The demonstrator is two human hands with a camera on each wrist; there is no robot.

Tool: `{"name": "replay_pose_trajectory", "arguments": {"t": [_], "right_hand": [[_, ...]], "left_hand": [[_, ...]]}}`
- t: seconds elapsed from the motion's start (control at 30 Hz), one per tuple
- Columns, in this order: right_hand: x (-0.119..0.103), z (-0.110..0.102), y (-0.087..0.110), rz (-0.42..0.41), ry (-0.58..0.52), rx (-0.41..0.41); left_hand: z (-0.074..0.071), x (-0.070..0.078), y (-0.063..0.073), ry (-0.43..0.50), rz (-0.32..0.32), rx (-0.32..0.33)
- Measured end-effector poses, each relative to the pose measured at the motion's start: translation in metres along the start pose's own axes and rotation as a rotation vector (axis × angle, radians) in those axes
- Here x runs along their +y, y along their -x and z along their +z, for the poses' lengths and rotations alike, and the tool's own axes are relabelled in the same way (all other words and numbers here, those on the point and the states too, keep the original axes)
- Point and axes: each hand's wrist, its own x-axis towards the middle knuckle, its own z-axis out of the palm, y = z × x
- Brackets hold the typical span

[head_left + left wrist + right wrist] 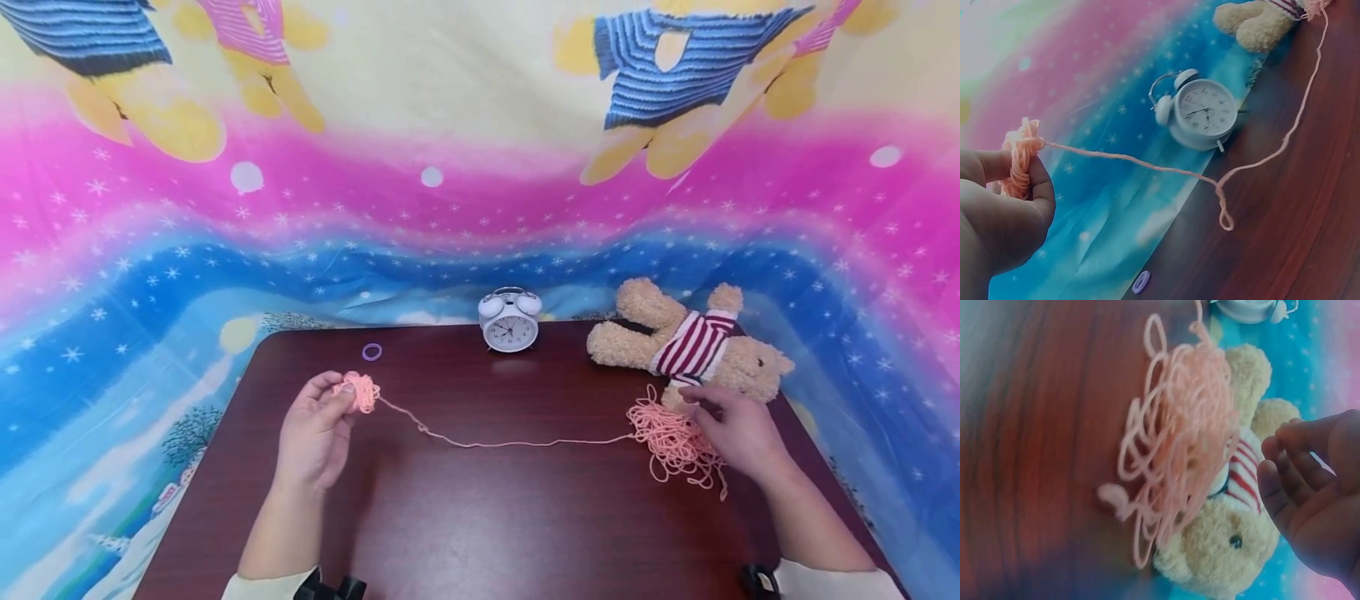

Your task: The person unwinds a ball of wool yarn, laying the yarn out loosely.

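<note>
My left hand pinches a small wound bundle of peach yarn between thumb and fingers, above the left part of the table. From the bundle a single strand runs across to a loose, tangled pile of the same yarn at the right. A small twisted loop stands out partway along the strand in the left wrist view. Beside the pile is my right hand, its fingers loosely bent with nothing between them in the right wrist view.
A teddy bear in a striped top lies at the table's back right, behind the pile. A white twin-bell alarm clock stands at the back middle. Left of it lies a purple ring. A printed cloth hangs behind the dark table.
</note>
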Motion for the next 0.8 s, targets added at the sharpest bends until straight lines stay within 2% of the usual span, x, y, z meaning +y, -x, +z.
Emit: {"name": "replay_pose_trajectory", "arguments": {"t": [0.17,0.47,0.63,0.8], "right_hand": [[-0.018,0.01,-0.008,0.004,-0.051,0.027],[-0.065,0.051,-0.026,-0.113,-0.18,0.07],[-0.097,0.07,-0.034,-0.166,-0.241,0.048],[-0.127,0.089,-0.039,-0.216,-0.303,-0.006]], "left_hand": [[0.008,-0.011,0.0,-0.061,-0.009,-0.025],[0.019,-0.029,0.004,-0.133,-0.013,-0.067],[0.024,-0.035,0.008,-0.15,-0.018,-0.075],[0.03,-0.04,0.012,-0.181,-0.049,-0.087]]}}
